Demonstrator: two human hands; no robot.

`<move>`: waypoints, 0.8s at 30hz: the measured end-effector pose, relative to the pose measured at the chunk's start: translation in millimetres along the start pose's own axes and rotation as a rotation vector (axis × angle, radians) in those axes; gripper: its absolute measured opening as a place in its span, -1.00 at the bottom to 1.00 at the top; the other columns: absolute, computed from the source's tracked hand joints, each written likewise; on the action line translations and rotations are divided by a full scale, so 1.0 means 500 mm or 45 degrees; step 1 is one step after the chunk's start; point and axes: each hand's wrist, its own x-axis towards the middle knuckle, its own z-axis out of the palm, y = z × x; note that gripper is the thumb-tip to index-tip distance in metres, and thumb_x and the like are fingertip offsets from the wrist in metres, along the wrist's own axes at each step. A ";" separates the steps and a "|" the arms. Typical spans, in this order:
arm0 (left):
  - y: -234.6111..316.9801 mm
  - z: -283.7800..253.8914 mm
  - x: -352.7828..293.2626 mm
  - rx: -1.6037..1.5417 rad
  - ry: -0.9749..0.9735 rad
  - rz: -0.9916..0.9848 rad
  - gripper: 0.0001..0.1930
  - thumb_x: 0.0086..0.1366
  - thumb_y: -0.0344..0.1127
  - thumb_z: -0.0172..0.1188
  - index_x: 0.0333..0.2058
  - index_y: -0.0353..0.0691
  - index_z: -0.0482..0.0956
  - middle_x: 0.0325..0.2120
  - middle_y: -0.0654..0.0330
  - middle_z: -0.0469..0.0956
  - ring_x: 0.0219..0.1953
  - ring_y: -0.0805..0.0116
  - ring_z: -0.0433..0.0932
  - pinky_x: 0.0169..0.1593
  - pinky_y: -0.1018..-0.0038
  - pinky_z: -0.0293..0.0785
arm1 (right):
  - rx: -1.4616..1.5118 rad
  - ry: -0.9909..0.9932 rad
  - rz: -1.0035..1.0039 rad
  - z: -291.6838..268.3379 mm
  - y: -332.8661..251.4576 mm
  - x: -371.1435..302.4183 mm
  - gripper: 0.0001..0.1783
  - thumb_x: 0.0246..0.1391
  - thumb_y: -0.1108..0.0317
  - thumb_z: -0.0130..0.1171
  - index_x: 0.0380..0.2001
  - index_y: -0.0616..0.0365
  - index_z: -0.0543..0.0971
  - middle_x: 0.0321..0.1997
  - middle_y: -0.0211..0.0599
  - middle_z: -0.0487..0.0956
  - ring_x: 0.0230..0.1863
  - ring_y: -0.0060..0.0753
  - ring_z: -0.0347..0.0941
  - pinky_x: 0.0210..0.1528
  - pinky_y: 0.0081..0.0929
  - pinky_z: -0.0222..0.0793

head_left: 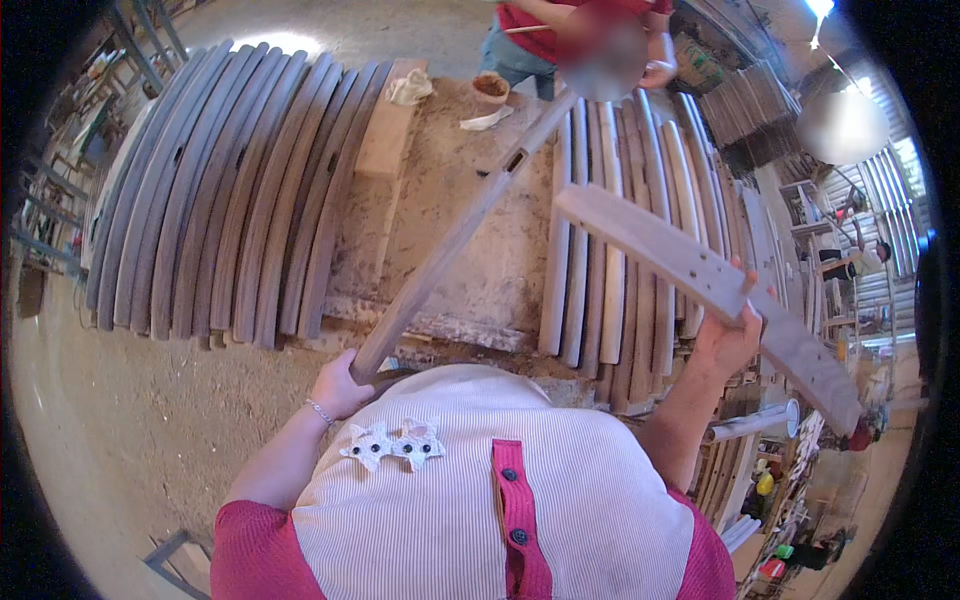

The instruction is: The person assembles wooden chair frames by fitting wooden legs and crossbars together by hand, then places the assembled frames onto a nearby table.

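My left hand (pixel 342 386) is closed around the near end of a long wooden slat (pixel 455 230). The slat slants away to the right over the worktable, with an oblong slot near its far end. My right hand (pixel 730 335) grips a wider wooden board (pixel 650 245) with several small drilled holes. This board is held up, tilted, over the row of pieces on the right. Its lower right end looks blurred. Across the table, the slat's far end reaches close to a person in a red top (pixel 535 25); whether they touch it I cannot tell.
The dusty worktable (pixel 480 270) carries a row of curved slats (pixel 220 200) on the left and another row (pixel 610 270) on the right. A small bowl of brown stuff (pixel 489 88), a crumpled cloth (pixel 409 87) and a pale plank (pixel 386 135) lie at the back.
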 end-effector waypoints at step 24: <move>-0.153 0.025 -0.118 0.088 -0.170 -0.285 -0.54 -0.11 -0.08 0.30 -0.31 -0.28 0.42 -0.43 -0.14 0.52 -0.33 -0.09 0.51 -0.22 0.20 0.42 | -0.709 -0.246 0.120 0.176 0.275 -0.005 -0.46 -0.15 0.62 0.01 0.00 0.22 0.21 -0.12 -0.21 0.42 -0.05 -0.36 0.34 0.09 -0.37 0.19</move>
